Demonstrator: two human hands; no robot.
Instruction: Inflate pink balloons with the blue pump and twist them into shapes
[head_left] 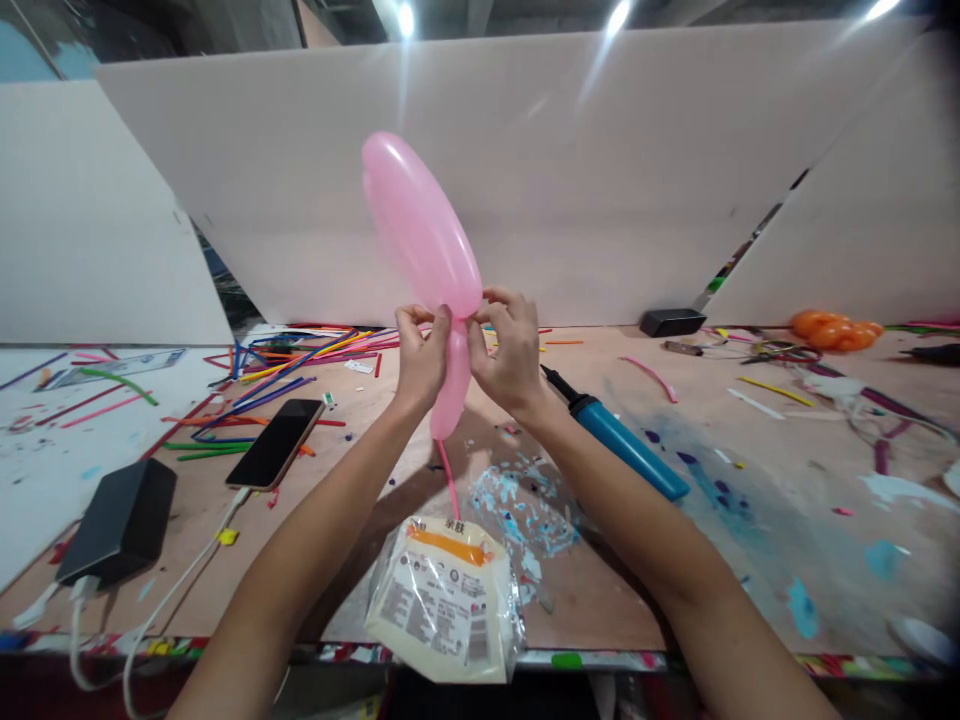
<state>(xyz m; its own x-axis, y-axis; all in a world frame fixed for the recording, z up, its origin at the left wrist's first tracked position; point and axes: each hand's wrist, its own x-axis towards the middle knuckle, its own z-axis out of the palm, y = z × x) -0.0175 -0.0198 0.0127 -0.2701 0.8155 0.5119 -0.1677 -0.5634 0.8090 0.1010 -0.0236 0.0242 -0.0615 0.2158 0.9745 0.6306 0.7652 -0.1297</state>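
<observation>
Balloon (421, 228) at frame centre, held up off the surface (750, 480). Your left hand (421, 352) and right hand (506, 350) both pinch it at the narrow waist, keeping two bubbles separate. Pump (622, 440) lies right of your hands, phone (276, 443) left.

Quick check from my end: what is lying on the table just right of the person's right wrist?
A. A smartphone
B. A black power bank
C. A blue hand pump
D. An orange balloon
C. The blue hand pump lies slantwise on the table beside the right hand, which pinches the pink balloon together with the left hand.
</observation>
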